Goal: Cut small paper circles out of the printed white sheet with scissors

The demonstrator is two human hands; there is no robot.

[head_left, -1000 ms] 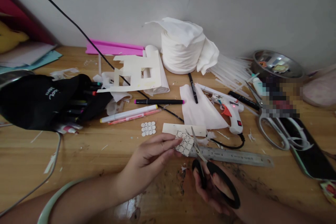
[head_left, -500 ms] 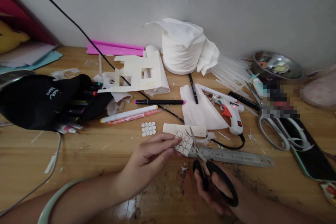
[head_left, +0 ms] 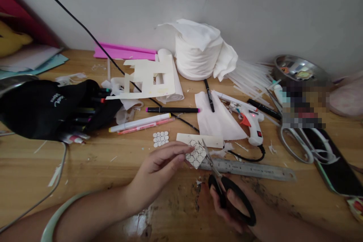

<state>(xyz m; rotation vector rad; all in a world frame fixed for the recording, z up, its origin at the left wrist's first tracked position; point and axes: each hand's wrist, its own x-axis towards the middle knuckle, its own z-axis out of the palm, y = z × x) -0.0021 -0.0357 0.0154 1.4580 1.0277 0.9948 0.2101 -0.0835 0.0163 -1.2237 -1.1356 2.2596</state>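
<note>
Head view: left hand (head_left: 159, 164) pinched the circle-marked card (head_left: 197, 155) between its fingers, four o'clock from the white cutout (head_left: 160, 139), presumably baring its edge to scissors (head_left: 215, 173) gripped by the right hand (head_left: 231, 216).

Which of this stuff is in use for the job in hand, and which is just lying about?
Seemingly in use:
- black-handled scissors, in right hand
- circle-patterned paper, in left hand

Apparently just lying about:
- glue gun
- steel ruler
- phone
- black pouch
- white roll
</note>
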